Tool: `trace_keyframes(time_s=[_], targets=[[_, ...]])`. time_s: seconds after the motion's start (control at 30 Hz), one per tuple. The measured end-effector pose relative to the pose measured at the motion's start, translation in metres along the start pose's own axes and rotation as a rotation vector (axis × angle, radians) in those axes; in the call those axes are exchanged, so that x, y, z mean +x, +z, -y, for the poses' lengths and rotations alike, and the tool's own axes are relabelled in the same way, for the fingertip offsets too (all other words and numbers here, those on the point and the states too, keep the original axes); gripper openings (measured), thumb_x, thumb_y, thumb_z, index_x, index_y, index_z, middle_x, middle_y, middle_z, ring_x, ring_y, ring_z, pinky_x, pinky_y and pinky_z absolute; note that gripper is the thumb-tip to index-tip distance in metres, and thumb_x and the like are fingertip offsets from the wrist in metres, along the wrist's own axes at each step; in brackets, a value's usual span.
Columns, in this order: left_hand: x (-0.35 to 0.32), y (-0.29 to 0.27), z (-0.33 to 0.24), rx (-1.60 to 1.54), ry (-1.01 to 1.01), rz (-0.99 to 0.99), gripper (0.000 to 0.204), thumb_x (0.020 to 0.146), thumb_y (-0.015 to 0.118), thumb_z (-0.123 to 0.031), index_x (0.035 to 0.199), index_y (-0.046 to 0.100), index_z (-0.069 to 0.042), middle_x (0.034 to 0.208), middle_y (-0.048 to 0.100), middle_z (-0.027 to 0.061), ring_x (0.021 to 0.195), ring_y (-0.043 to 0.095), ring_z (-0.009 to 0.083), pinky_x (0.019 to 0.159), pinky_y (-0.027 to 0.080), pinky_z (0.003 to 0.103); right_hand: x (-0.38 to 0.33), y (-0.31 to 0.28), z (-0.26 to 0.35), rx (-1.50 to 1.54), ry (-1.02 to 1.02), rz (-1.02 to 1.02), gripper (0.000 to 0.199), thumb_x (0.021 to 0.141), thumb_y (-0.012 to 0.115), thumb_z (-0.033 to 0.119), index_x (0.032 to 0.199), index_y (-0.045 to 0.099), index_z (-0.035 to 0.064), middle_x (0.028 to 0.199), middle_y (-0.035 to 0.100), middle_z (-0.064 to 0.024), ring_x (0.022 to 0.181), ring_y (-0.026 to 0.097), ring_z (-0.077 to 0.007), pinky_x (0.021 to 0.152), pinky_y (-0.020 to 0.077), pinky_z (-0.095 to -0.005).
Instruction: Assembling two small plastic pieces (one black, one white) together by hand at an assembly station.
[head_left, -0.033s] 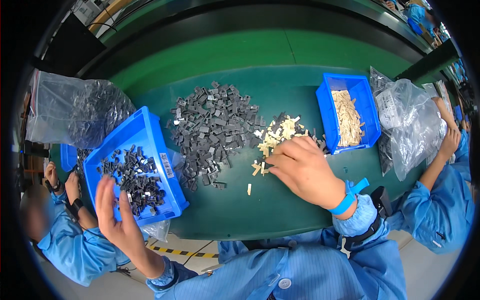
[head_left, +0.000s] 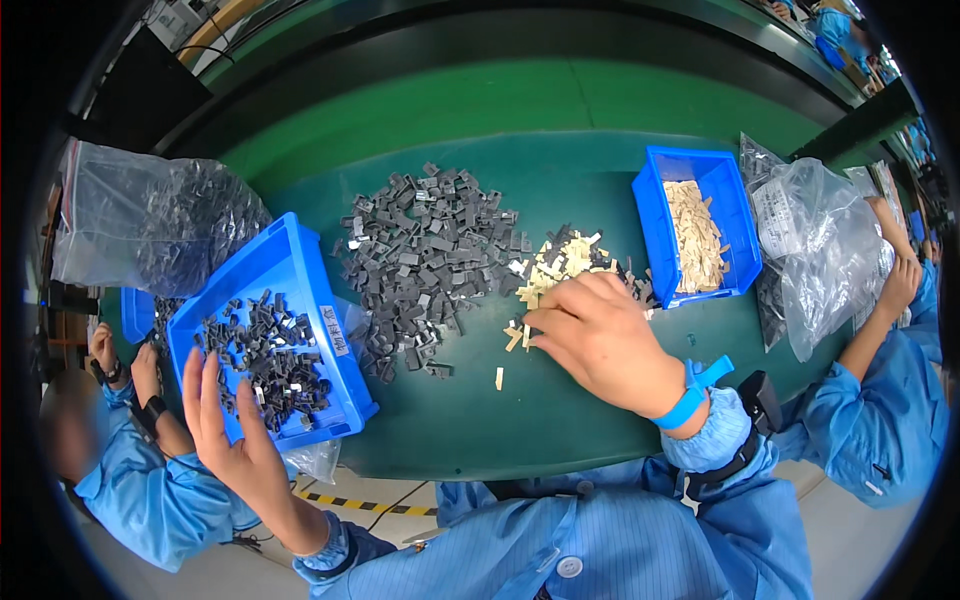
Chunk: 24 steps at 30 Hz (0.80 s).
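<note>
My left hand point(head_left: 240, 445) is open, its fingers spread over the near left side of a large blue bin point(head_left: 345, 365) that holds small black plastic clips point(head_left: 270, 350). Nothing shows in its grasp. My right hand point(head_left: 605, 340) curls down at the near edge of a small pile of cream strips point(head_left: 560, 262) mixed with a few black bits. Its thumb and index finger close together among the strips; whatever lies between the tips is too small to make out. One single strip point(head_left: 499, 378) lies apart, nearer to me.
A heap of black clips point(head_left: 430, 250) covers the middle of the green table point(head_left: 450, 420). Another blue bin point(head_left: 655, 225) with cream strips stands right of it. Plastic bags point(head_left: 110, 220) lie at the left, more point(head_left: 825, 250) at the right. Co-workers sit on both sides.
My left hand has shifted slightly left over the bin. My right hand has moved a little left at the cream strips, its thumb and index finger still bent together.
</note>
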<state>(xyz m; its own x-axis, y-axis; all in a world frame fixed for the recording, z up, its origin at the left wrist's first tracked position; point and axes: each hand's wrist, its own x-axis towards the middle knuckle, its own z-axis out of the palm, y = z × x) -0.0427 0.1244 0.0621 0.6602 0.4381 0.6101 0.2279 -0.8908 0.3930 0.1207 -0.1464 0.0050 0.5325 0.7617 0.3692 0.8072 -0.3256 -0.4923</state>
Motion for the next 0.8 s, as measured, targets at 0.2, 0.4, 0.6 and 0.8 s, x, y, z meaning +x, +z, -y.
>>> trace_keyframes(time_s=[0.2,0.4,0.6,0.8], targets=[[-0.026,0.023,-0.052,-0.197,0.053,0.114,0.021,0.076,0.059,0.005,0.097,0.062,0.004,0.105,0.059,0.0169,0.098,0.056,0.0253,0.083,0.044,0.032,0.01,0.018,0.002,-0.128,0.002,0.159,0.018,0.068,0.066,0.011,0.085,0.062,0.008,0.087,0.052,-0.0032,0.084,0.049,-0.0204,0.075,0.0368,-0.0332],[-0.041,0.059,-0.079,-0.611,-0.05,0.394,0.025,0.073,0.062,0.008,0.098,0.061,0.005,0.098,0.058,0.0164,0.081,0.062,0.0209,0.068,0.051,0.028,0.012,0.02,-0.004,-0.109,-0.037,0.173,0.013,0.069,0.065,0.011,0.08,0.059,0.0093,0.086,0.052,-0.003,0.084,0.049,-0.02,0.075,0.0365,-0.032],[-0.05,0.081,-0.094,-0.878,-0.395,0.645,0.03,0.076,0.064,0.003,0.105,0.059,0.005,0.1,0.057,0.0134,0.073,0.061,0.0134,0.057,0.053,0.022,0.012,-0.004,-0.003,0.447,0.102,0.111,0.009,0.074,0.064,0.008,0.077,0.058,0.002,0.074,0.059,-0.0074,0.073,0.055,-0.0242,0.067,0.0426,-0.0343],[-0.053,0.086,-0.105,-1.244,-0.627,0.766,0.012,0.083,0.058,-0.002,0.091,0.063,0.007,0.078,0.062,0.0133,0.06,0.061,0.0148,0.05,0.05,0.022,0.008,-0.017,0.008,0.647,0.165,0.148,0.009,0.074,0.065,0.01,0.076,0.059,0.0032,0.075,0.06,-0.0064,0.072,0.056,-0.0226,0.067,0.0433,-0.0334]])
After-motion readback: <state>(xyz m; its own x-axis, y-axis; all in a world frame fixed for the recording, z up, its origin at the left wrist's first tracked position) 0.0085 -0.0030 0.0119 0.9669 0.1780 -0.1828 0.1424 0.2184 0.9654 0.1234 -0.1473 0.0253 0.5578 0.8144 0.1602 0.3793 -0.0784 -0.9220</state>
